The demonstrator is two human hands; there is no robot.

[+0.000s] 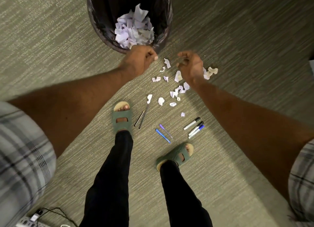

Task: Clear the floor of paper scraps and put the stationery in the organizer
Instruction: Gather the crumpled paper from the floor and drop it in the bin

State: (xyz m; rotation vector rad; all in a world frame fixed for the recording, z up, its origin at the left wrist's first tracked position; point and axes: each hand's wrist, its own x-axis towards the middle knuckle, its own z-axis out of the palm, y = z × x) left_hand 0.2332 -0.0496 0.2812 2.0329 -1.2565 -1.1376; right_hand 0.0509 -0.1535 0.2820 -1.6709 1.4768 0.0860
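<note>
Seven writing tools to leave alone for now, down by the green sandals (121, 117): two dark pens (141, 117) beside the left foot, a blue pen (162, 136) and a purple pen (165, 131) side by side, three markers (193, 128) bunched just right of those. No sign of the organizer, so probably best to finish the paper first. Further out, work through the loose paper scraps (175, 92) strewn over the carpet (237, 39) between the pens and the bin. Bend low, sweep several together with flat fingers before pinching, and carry a full handful per trip rather than single bits, since light crumpled paper likely springs out of a slack hold. Take care with the scrap lying just at the tip of one dark pen, so as not to drag the pen along. Don't miss the bigger crumpled wad (211, 71) off to the right, partly behind the right wrist. Right grip (192, 66) hanging above the scatter, fingers loosely curled, nothing in it. Left grip (141, 60) stretched further, at the near rim of the trash bin (102, 14), balled into a fist with no paper showing; cannot tell whether a scrap hides inside. Open it only once fully over the mouth, above the heap of binned paper (134, 29), never short of the rim.
</note>
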